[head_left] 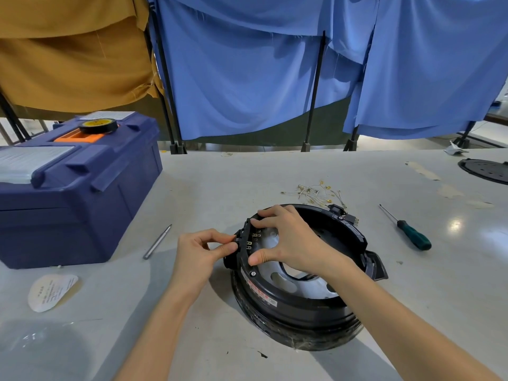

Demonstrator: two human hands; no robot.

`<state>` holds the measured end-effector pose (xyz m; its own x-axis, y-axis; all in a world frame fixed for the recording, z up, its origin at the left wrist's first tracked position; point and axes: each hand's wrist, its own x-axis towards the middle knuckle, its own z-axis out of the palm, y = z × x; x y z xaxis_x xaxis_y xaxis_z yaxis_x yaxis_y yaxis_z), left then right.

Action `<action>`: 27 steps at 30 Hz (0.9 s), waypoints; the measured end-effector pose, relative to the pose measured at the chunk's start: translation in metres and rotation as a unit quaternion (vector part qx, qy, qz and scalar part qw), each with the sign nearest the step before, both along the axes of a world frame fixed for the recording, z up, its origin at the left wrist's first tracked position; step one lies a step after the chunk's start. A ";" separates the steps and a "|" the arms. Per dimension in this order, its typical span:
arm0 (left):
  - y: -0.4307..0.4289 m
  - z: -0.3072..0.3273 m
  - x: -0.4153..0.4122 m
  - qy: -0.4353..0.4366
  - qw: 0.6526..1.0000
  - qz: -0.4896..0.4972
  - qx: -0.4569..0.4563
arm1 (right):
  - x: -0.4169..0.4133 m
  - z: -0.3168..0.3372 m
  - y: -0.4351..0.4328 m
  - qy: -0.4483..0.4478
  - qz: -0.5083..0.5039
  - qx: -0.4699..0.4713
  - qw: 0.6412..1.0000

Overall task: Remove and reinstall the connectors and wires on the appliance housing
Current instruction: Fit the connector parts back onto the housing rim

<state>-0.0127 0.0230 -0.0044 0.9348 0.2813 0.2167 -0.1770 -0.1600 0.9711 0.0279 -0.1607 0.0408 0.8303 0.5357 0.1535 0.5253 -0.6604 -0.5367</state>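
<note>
A round black appliance housing (299, 306) lies on the grey table, tilted toward me, with a silver plate inside. On its left rim sits a black connector block (243, 237) with metal spade terminals. My left hand (202, 250) pinches the outer side of that block between thumb and forefinger. My right hand (288, 237) reaches over the rim, fingers on the top edge and thumb pressed on the rim's inner face. A second black connector (339, 213) sits on the far rim. A loose bundle of pale wires with brass terminals (316, 192) lies on the table behind the housing.
A dark blue toolbox (74, 188) with a black tape roll (98, 125) on top stands at the left. A thin metal rod (157, 242) lies beside it. A green-handled screwdriver (406, 229) lies to the right. A black disc (486, 170) sits far right; a round paper label (50, 291) near left.
</note>
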 end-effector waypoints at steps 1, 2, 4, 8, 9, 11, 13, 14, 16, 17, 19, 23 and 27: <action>0.000 0.000 0.000 0.003 1.000 -0.006 -0.003 | 0.000 0.000 0.000 -0.001 0.000 -0.001 1.000; 0.001 0.000 0.000 0.005 1.000 -0.012 -0.002 | 0.000 0.000 0.000 -0.002 0.000 -0.003 1.000; 0.003 0.001 -0.001 -0.004 1.000 -0.016 0.018 | 0.000 0.000 -0.001 -0.005 0.000 -0.005 1.000; 0.001 0.002 -0.002 -0.033 0.996 -0.003 0.081 | 0.000 -0.002 0.000 -0.016 -0.001 -0.021 1.000; 0.000 0.003 -0.002 -0.038 0.995 -0.003 0.091 | 0.000 -0.002 0.001 -0.019 0.000 -0.028 0.999; -0.003 0.005 -0.002 -0.044 0.993 -0.003 0.111 | 0.001 -0.003 0.001 -0.022 0.001 -0.038 0.999; -0.005 0.006 -0.003 -0.046 0.990 -0.007 0.134 | 0.001 -0.003 0.002 -0.026 0.003 -0.042 0.999; -0.005 0.007 -0.003 -0.045 0.988 -0.009 0.145 | 0.001 -0.003 0.002 -0.028 0.004 -0.043 0.999; -0.004 0.007 -0.004 -0.043 0.986 -0.013 0.159 | 0.001 -0.003 0.002 -0.029 0.007 -0.046 0.998; -0.003 0.007 -0.004 -0.042 0.985 -0.017 0.164 | 0.001 -0.003 0.003 -0.030 0.007 -0.049 0.998; -0.003 0.009 -0.004 -0.040 0.984 -0.023 0.170 | 0.002 -0.002 0.004 -0.034 0.006 -0.057 0.998; -0.004 0.012 -0.004 -0.033 0.984 -0.023 0.174 | 0.001 0.000 0.005 -0.037 0.004 -0.065 0.997; 0.000 0.018 -0.005 -0.018 0.981 -0.038 0.188 | 0.001 0.000 0.004 -0.031 0.006 -0.060 0.998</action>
<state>-0.0180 0.0229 0.0132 0.9397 0.1045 0.3255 -0.2360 -0.4906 0.8388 0.0289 -0.1563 0.0406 0.8152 0.5625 0.1381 0.5624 -0.7116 -0.4211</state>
